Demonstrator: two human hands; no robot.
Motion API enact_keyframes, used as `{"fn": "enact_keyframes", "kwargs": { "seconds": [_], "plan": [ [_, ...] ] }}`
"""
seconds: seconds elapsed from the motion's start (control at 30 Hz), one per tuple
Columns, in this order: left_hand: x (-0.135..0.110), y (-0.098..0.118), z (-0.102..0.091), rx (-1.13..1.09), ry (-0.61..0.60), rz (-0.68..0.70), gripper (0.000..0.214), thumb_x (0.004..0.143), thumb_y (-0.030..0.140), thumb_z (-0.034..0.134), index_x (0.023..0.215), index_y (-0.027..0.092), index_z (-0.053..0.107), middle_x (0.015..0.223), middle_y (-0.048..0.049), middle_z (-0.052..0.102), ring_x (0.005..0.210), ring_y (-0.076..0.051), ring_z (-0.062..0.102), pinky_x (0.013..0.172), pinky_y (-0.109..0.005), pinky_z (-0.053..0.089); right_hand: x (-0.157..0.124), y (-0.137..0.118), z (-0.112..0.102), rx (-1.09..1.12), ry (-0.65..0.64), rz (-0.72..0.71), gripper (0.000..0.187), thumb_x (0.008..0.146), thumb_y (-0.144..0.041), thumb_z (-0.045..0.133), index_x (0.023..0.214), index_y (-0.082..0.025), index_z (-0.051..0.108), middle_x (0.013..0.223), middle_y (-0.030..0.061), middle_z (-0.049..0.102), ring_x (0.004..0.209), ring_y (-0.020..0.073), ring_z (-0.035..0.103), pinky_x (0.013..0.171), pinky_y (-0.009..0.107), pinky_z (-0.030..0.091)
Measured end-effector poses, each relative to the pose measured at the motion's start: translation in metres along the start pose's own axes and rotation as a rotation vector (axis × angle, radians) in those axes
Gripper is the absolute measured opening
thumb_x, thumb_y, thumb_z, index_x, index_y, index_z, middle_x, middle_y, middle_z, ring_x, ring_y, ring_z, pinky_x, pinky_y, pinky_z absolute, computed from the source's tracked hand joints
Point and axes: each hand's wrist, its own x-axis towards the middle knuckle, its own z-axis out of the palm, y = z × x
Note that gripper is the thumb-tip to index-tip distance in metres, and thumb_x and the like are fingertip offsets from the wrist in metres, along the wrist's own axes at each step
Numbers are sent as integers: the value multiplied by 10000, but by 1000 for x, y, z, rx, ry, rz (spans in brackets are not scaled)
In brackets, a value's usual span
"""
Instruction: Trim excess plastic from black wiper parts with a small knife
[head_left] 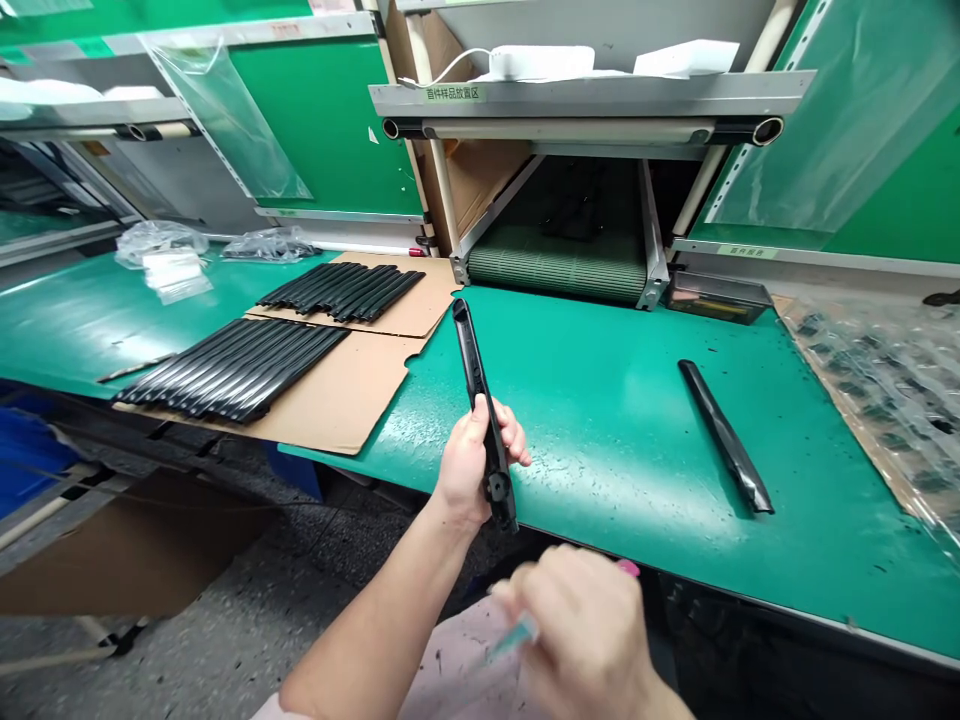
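My left hand (pixel 471 458) is closed around the lower end of a long black plastic strip (pixel 474 366), holding it tilted up over the front edge of the green table (pixel 600 400). My right hand (pixel 585 625) is low in the view, blurred, fingers curled on a small pale blue-green tool (pixel 512 638) with something pink (pixel 628 567) behind it. A second black strip (pixel 724 435) lies flat on the mat to the right, apart from both hands.
Two rows of several black strips (pixel 232 367) (pixel 341 290) lie on cardboard sheets (pixel 337 400) at the left. A ribbed conveyor (pixel 559 268) opens at the back under a grey shelf (pixel 592 95). Bagged parts (pixel 885 380) lie at the right, plastic bags (pixel 161 245) at the far left.
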Motion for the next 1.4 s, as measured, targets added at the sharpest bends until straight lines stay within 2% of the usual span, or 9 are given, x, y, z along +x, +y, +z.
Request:
{"fn": "enact_keyframes", "kwargs": {
  "seconds": [0.03, 0.1, 0.17, 0.4, 0.83, 1.0, 1.17, 1.3, 1.4],
  "plan": [
    [1, 0, -2, 13, -19, 0, 388, 869, 494, 653, 775, 152, 496, 615, 32, 450, 487, -80, 453, 432, -197, 460, -1, 5, -4, 23, -14, 129, 162, 981, -295, 511, 918, -172, 596, 677, 7, 520, 595, 153, 461, 556, 328, 281],
    [1, -1, -6, 43, -42, -13, 407, 875, 528, 629, 774, 157, 496, 572, 42, 426, 435, -74, 404, 368, -177, 398, -2, 17, -10, 61, -78, 327, 297, 1020, -383, 439, 1151, -172, 602, 833, 35, 602, 714, 153, 564, 608, 297, 385],
    [0, -3, -7, 73, -30, -21, 425, 870, 559, 616, 780, 162, 497, 554, 42, 434, 404, -74, 380, 327, -166, 348, -3, 26, -13, 104, -126, 391, 320, 1036, -354, 401, 1237, -202, 598, 898, 33, 621, 759, 136, 596, 623, 269, 429],
    [-4, -6, -4, 118, -1, 11, 482, 850, 605, 613, 724, 161, 475, 519, 39, 454, 368, -77, 389, 304, -167, 323, -8, 30, -3, 246, 48, 493, 150, 919, -262, 640, 1041, -266, 726, 897, -6, 673, 758, 99, 636, 648, 205, 507],
    [-7, -11, 1, 159, -47, 50, 490, 863, 583, 610, 671, 159, 455, 492, 42, 415, 355, -71, 382, 318, -163, 319, -14, 35, -3, 296, -19, 546, 127, 889, -289, 672, 989, -281, 750, 882, -7, 689, 757, 126, 656, 661, 245, 535],
    [-7, -14, 0, 121, -87, 17, 469, 880, 548, 606, 668, 158, 457, 485, 40, 399, 358, -71, 360, 314, -163, 312, -13, 36, -4, 237, 21, 471, 137, 878, -237, 690, 1006, -263, 732, 881, -6, 681, 771, 131, 635, 669, 266, 522],
    [-6, -15, 1, 40, -158, -115, 463, 889, 532, 601, 665, 159, 445, 482, 50, 361, 347, -65, 313, 300, -160, 300, -13, 33, -4, 86, 105, 278, 230, 875, -148, 686, 1097, -211, 691, 871, 27, 660, 761, 146, 585, 658, 302, 481],
    [-8, -24, -1, -13, -267, -268, 481, 879, 536, 610, 643, 159, 429, 459, 45, 377, 332, -66, 319, 293, -162, 312, -5, 35, -7, -45, 197, 110, 344, 824, -73, 718, 1148, -178, 667, 899, 57, 677, 781, 168, 597, 683, 326, 479],
    [-11, -35, -4, 25, -297, -385, 517, 875, 570, 590, 612, 154, 433, 435, 37, 383, 297, -67, 311, 274, -174, 289, 5, 38, -13, -143, 301, 79, 411, 786, -48, 748, 1166, -178, 660, 947, 77, 694, 849, 193, 620, 750, 339, 493]
  ]
}}
